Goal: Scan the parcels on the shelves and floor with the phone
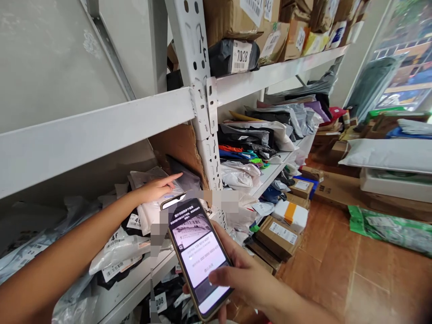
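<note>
Daylight enters through window [416, 67], upper right; soft sheen on floor [337, 256]. Shelf recess [113, 173] dim. Phone screen [199, 256] glows. Mosaic blocks [232, 201] obscure centre. Wide-angle stretch at edges.

Gap between beam [94, 135] and bagged parcels [131, 246]; post [212, 162] blocks sideways

right hand [232, 272]: most fingers hidden behind phone [202, 256]; finer screen print illegible. left hand [155, 189]: contact with dark bag [187, 175] cannot be told. both forearms [84, 238] cropped by frame edges. pixel blocks [227, 201] mask part of lower shelf post [211, 162]. upper carton [229, 20] cut off above. scene through far right window [411, 63] blurred.
</note>
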Demonstrator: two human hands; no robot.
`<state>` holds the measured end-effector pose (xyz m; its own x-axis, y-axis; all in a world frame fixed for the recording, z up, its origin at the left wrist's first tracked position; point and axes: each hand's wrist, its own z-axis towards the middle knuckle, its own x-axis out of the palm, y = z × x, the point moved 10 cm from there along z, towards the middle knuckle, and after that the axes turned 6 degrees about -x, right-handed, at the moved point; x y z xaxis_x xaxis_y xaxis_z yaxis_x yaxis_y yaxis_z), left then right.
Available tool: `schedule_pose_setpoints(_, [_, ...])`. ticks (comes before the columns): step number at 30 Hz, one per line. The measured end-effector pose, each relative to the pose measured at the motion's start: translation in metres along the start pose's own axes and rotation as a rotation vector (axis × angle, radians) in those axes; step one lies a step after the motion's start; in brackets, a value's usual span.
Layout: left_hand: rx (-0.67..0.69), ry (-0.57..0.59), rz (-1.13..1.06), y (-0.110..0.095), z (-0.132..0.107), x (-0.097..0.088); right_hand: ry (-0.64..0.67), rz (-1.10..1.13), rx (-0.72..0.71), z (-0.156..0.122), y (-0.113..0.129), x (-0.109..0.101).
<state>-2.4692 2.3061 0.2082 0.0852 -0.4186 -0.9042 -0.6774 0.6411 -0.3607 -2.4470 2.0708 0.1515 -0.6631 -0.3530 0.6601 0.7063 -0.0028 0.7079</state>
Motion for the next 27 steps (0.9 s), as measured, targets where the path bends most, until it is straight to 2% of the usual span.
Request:
schedule_pose_setpoints(4, [0.006, -0.006, -0.008, 0.001, 0.001, 0.000, -0.042, 0.043, -0.012, 0.005, -0.002, 0.000])
schedule_pose_setpoints(10, [0.018, -0.015, -0.010, 0.003, 0.002, 0.001, -0.002, 0.029, -0.021, 0.005, -0.007, -0.003])
schedule_pose_setpoints(24, [-0.004, -0.029, -0.044, -0.002, 0.001, -0.004, -0.004, 0.056, -0.067, 0.006, 0.005, 0.002])
schedule_pose_setpoints(27, [-0.037, 0.010, -0.075, 0.001, 0.004, -0.004, 0.019, 0.019, -0.035, 0.008, 0.006, 0.004])
